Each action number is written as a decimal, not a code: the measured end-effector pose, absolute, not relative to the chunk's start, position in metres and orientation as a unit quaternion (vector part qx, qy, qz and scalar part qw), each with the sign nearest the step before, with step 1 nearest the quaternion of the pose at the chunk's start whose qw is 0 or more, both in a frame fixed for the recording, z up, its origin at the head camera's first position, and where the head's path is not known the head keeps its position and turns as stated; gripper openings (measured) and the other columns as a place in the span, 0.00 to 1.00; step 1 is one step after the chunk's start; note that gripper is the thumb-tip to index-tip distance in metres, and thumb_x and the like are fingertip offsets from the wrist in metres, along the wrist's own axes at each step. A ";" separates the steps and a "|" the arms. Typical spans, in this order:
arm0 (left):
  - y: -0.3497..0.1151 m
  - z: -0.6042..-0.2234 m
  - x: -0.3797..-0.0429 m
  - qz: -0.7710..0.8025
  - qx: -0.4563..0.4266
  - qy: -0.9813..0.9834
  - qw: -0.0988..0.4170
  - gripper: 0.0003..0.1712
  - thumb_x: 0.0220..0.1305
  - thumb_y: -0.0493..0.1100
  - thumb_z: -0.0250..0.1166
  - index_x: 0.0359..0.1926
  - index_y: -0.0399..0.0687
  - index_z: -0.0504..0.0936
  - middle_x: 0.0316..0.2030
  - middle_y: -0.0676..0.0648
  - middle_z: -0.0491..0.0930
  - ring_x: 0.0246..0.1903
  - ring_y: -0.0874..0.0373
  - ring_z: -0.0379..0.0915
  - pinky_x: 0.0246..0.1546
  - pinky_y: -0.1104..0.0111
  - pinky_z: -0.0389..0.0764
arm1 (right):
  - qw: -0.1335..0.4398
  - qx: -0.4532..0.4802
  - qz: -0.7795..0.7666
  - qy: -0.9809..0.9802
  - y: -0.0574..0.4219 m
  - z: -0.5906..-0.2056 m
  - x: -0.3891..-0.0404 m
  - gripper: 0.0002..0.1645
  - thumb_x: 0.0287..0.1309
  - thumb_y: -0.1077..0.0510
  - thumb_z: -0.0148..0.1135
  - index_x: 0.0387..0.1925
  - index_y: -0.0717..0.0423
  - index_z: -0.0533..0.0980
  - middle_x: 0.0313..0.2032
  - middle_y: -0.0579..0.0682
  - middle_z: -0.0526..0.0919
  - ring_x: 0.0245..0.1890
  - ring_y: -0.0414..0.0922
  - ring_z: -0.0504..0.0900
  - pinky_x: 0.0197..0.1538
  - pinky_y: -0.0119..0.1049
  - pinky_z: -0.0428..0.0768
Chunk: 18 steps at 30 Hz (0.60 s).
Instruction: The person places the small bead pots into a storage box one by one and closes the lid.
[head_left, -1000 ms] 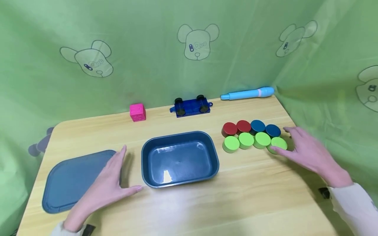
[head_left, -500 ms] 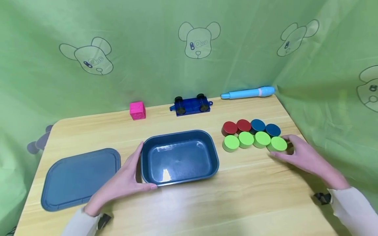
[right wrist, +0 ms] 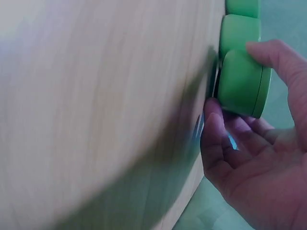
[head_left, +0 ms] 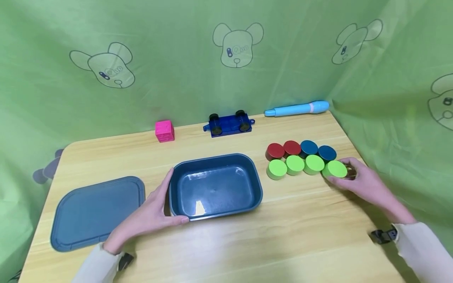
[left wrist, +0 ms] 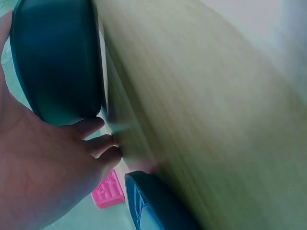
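My left hand [head_left: 150,214] grips the left end of an open dark-blue plastic box [head_left: 253,173], thumb at the front rim and fingers at the back corner. The box's outer side [left wrist: 57,62] fills the upper left of the left wrist view. On the right, my right hand [head_left: 364,182] holds the rightmost light-green cylinder [head_left: 335,169] between thumb and fingers. The right wrist view shows this cylinder [right wrist: 242,81] with a seam around it, its base close over the table. More green cylinders [head_left: 295,164] stand left of it, with two red cylinders [head_left: 275,151] and two blue cylinders [head_left: 309,147] behind.
A dark-blue lid [head_left: 97,212] lies on the wooden table [head_left: 226,251] at the left. Along the back are a pink cube [head_left: 164,131], an upturned blue toy wagon [head_left: 229,125] and a light-blue microphone-shaped toy [head_left: 297,109]. Green cloth [head_left: 177,70] hangs behind.
My left hand has moved right from above the lid to the box and taken hold of its end. The right hand has closed round the rightmost green cylinder, which has shifted slightly right.
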State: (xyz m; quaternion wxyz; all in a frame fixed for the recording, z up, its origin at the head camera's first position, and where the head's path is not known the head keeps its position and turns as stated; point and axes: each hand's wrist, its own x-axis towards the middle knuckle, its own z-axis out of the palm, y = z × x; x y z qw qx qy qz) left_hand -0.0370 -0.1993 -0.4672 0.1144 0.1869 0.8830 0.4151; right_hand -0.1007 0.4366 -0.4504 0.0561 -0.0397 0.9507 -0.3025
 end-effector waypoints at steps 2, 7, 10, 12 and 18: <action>-0.199 -0.467 -0.037 0.415 0.184 0.883 0.116 0.84 0.55 0.68 0.84 0.89 0.64 0.28 0.86 0.36 0.40 0.81 0.29 0.46 0.70 0.30 0.58 | 0.051 -0.035 -0.310 0.949 0.438 -0.451 -0.100 0.39 0.66 0.49 0.80 0.67 0.65 0.73 0.53 0.63 0.82 0.42 0.41 0.79 0.39 0.28 0.78; -0.198 -0.467 -0.036 0.417 0.177 0.883 0.121 0.83 0.55 0.69 0.83 0.89 0.66 0.27 0.87 0.36 0.40 0.81 0.29 0.45 0.70 0.28 0.58 | 0.042 -0.019 -0.339 0.940 0.439 -0.451 -0.096 0.39 0.68 0.52 0.78 0.70 0.68 0.71 0.53 0.62 0.80 0.41 0.35 0.77 0.39 0.27 0.79; -0.198 -0.466 -0.035 0.404 0.166 0.890 0.130 0.83 0.55 0.71 0.83 0.89 0.67 0.28 0.87 0.37 0.41 0.81 0.25 0.43 0.70 0.26 0.53 | 0.038 0.005 -0.356 0.934 0.436 -0.449 -0.093 0.41 0.70 0.50 0.78 0.72 0.66 0.69 0.51 0.59 0.78 0.41 0.38 0.77 0.38 0.29 0.79; -0.198 -0.465 -0.035 0.394 0.159 0.895 0.137 0.83 0.55 0.72 0.82 0.89 0.66 0.28 0.87 0.37 0.42 0.80 0.22 0.39 0.71 0.25 0.49 | 0.031 0.021 -0.371 0.928 0.433 -0.447 -0.091 0.41 0.69 0.50 0.78 0.72 0.63 0.69 0.50 0.56 0.78 0.41 0.39 0.77 0.37 0.30 0.80; -0.199 -0.462 -0.035 0.382 0.155 0.900 0.144 0.83 0.55 0.73 0.81 0.90 0.61 0.29 0.87 0.38 0.42 0.80 0.19 0.34 0.74 0.26 0.39 | -0.004 0.024 -0.430 0.902 0.418 -0.430 -0.090 0.31 0.69 0.55 0.78 0.67 0.46 0.73 0.51 0.43 0.78 0.44 0.37 0.80 0.40 0.26 0.81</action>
